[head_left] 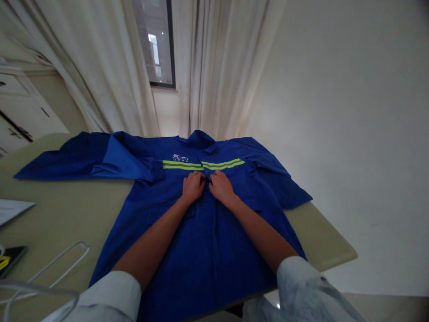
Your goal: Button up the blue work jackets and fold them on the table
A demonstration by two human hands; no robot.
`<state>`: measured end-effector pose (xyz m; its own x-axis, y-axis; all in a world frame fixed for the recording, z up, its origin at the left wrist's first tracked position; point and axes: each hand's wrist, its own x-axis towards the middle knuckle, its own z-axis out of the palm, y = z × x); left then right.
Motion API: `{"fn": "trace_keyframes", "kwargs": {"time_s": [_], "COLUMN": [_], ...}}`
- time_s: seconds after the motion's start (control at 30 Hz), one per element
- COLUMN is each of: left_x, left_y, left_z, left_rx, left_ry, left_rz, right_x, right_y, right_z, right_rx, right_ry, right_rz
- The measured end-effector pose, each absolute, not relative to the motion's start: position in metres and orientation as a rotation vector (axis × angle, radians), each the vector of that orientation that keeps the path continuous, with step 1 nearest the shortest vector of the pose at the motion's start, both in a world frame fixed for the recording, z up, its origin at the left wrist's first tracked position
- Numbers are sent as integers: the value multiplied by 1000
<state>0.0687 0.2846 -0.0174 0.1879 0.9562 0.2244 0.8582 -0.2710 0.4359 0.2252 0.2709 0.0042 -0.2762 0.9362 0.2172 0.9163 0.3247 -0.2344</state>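
The curled left grip (193, 188) and right grip (221, 187) sit just apart, clamping unclear, at the placket (212, 223) of a flat-laid blue cotton work jacket (214, 255), one sleeve (73, 158) spread wide, unfolded.

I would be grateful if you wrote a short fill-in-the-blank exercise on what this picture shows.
The stripes across the blue work jacket are ____ in colour.
The left hand and right hand rest on the jacket just ____ those stripes.
The white wire hanger lies on the table to the person's ____ of the jacket.

The missing words, in order: yellow-green; below; left.
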Motion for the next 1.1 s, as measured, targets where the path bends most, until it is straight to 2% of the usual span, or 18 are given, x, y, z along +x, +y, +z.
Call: {"fn": "trace_keyframes", "kwargs": {"time_s": [0.1,0.23,0.5,0.7,1.1], "left_x": [67,66,67,62,60], "left_y": [289,292,293,295,296], "left_z": [-20,-25,-24,-21,-24], "left_rx": [2229,2215,2192,2251,2330], "left_ry": [1767,1758,1733,1662,1615], "left_rz": [631,633,699,620,640], "right_x": [217,220,228,240,229], "right_y": [283,289,289,294,288], "right_z": [1,-16,-16,-14,-14], "right_rx": [-1446,-1345,-1482,-1351,-1566], "right_ry": [-2323,-2251,-2216,-2346,-2169], "right_rz": [27,128,41,34,-6]}}
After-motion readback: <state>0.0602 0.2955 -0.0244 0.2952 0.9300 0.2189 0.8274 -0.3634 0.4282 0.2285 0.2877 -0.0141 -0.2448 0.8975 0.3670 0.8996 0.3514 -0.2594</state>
